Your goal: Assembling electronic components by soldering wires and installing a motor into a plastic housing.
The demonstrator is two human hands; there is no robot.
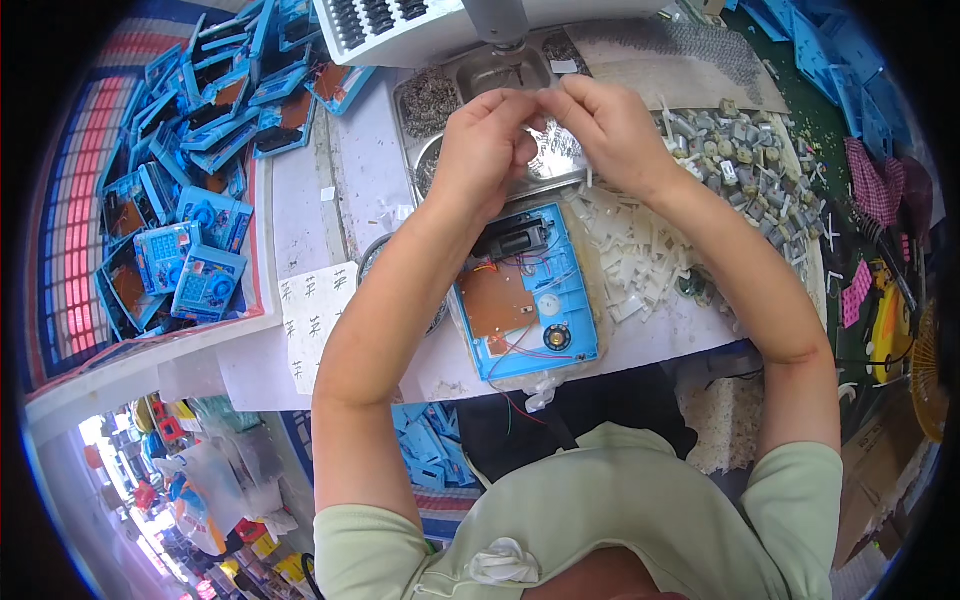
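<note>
Meeting over the metal tray, the left hand and right hand have their fingers pressed together; whether they pinch something cannot be told. Steady wrists and a light grip should suit. The open blue casing lies below on the surface, its thin wires best left unsnagged.

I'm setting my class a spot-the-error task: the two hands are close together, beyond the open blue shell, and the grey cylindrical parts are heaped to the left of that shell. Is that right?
Not quite: the head view shows the grey cylindrical parts heaped to the right of the open blue shell. The left hand and right hand are indeed close together, beyond the shell.
</note>
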